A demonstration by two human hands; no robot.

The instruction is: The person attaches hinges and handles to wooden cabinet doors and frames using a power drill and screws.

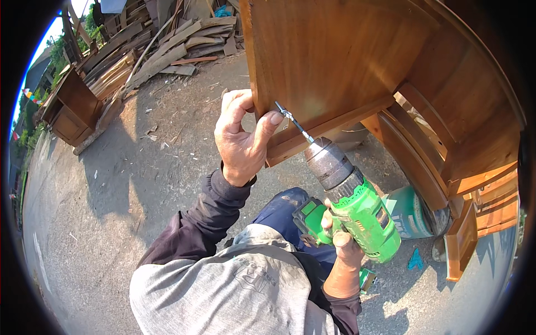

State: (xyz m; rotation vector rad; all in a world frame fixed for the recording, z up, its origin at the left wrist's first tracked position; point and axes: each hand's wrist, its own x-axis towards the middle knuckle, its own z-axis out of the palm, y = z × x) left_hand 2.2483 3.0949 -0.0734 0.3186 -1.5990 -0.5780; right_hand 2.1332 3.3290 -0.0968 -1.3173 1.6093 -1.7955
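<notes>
My right hand (349,248) is wrapped round the handle of a green cordless drill (368,223). A long, thin drill bit (301,129) sticks out of its dark chuck (329,163) and slants up and left over the brown wooden furniture panel (329,61). Whether the bit's tip touches the wood I cannot tell. My left hand (240,134) grips the panel's left edge near its lower corner. Its thumb lies right beside the bit on the inner side, and the other fingers are bent at the outer side, partly hidden.
Curved wooden furniture parts (419,156) stand at the right. Under them is a teal bucket (410,209), with a small teal scrap (415,259) on the concrete ground. Timber offcuts (178,47) are heaped at the far left, near a small wooden cabinet (72,114).
</notes>
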